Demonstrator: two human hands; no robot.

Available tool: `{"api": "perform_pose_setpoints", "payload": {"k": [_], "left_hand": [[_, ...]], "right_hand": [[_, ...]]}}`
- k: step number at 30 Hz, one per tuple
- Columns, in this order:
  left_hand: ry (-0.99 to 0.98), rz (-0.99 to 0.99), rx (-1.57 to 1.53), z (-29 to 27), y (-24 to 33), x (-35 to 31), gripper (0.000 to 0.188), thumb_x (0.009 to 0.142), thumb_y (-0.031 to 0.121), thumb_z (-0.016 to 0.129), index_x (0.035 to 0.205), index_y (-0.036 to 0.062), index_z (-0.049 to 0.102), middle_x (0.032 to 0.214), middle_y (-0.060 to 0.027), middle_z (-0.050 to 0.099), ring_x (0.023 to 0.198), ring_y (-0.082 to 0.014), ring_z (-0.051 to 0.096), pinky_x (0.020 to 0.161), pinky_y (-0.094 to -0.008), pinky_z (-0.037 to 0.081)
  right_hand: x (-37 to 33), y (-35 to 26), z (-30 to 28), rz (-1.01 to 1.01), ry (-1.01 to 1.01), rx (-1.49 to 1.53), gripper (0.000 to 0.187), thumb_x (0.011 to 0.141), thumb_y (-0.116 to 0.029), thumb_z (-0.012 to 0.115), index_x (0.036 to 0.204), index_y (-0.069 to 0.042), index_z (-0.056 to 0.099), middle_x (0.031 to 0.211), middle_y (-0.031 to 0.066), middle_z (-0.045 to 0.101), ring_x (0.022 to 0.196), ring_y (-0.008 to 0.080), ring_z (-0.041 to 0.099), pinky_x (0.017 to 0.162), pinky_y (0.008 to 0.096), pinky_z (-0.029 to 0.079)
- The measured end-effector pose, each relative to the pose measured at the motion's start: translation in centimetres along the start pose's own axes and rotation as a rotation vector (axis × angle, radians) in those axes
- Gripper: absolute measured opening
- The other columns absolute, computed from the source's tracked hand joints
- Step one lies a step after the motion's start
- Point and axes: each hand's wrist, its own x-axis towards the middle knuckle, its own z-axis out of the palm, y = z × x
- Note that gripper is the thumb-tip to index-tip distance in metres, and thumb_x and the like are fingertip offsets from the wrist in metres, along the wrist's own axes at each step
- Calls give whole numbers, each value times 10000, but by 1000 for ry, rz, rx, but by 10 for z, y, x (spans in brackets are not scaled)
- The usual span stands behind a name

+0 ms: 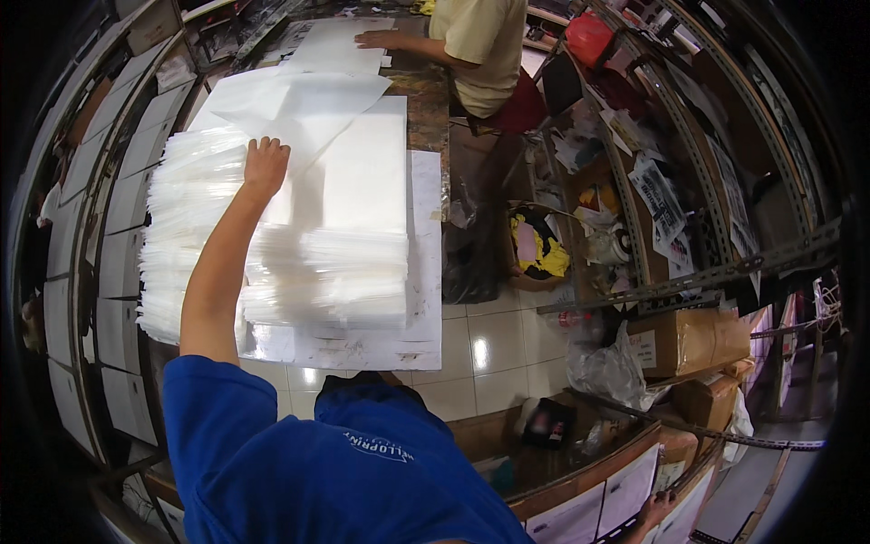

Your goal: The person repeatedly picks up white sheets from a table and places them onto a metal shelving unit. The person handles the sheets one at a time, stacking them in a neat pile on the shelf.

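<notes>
My left hand [266,166] reaches over the work table, its fingers closed on the edge of a thin translucent sheet [313,102]. That sheet is lifted and curved, its far right corner off the pile. Beneath it and around it lie thick stacks of white translucent sheets [195,218], their near edges fanned. A second neat stack [362,172] stands to the right of my hand. Low on the right, away from the table, my right hand [657,510] has its fingers curled over the edge of a shelf unit [625,490] faced with white panels.
Across the table a person in a pale yellow shirt [480,54] rests a hand on a white sheet [340,45]. Metal racks with papers [659,204] line the right, grey boxes [122,326] the left. A cardboard box [693,343] and a bin of yellow scraps [539,247] stand right.
</notes>
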Motion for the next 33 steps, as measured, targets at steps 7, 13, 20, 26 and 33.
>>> {"api": "perform_pose_setpoints", "payload": {"k": [7, 13, 20, 26, 33], "left_hand": [[402, 5, -253, -57, 5, 41, 91, 809, 95, 548, 861, 88, 622, 892, -71, 543, 873, -230, 554, 737, -383, 437], [706, 292, -666, -170, 99, 59, 53, 819, 98, 577, 779, 67, 593, 759, -84, 540, 712, -262, 569, 643, -389, 466], [610, 551, -1146, -285, 250, 18, 167, 814, 127, 620, 970, 78, 583, 794, -118, 564, 652, -300, 605, 575, -404, 501], [288, 592, -1738, -358, 318, -5, 337, 860, 99, 601, 1195, 71, 572, 782, -73, 574, 645, -134, 551, 570, -312, 462], [273, 748, -1798, -421, 397, -50, 403, 876, 77, 571, 1271, 35, 503, 796, -90, 580, 625, -119, 537, 561, -269, 461]], "right_hand": [[-2, 7, 2, -13, -56, -50, 156, 706, -13, 551, 834, 47, 616, 1146, 247, 505, 1040, 389, 527, 917, 420, 422], [6, 8, 19, 71, -13, 9, 159, 709, -21, 552, 841, 42, 613, 1116, 242, 509, 1013, 392, 532, 897, 427, 430], [-5, 11, 13, 16, -34, -48, 380, 703, -75, 585, 1065, 39, 610, 1308, 303, 429, 1245, 437, 391, 1064, 450, 325], [-9, -93, -30, -72, 220, 109, 460, 725, -130, 685, 1180, -92, 622, 1278, 171, 540, 1203, 340, 481, 1027, 429, 371], [-22, -293, -93, -368, -353, 1225, 497, 868, -282, 638, 1273, -45, 472, 1269, 134, 503, 1054, 230, 588, 863, 345, 510]]}}
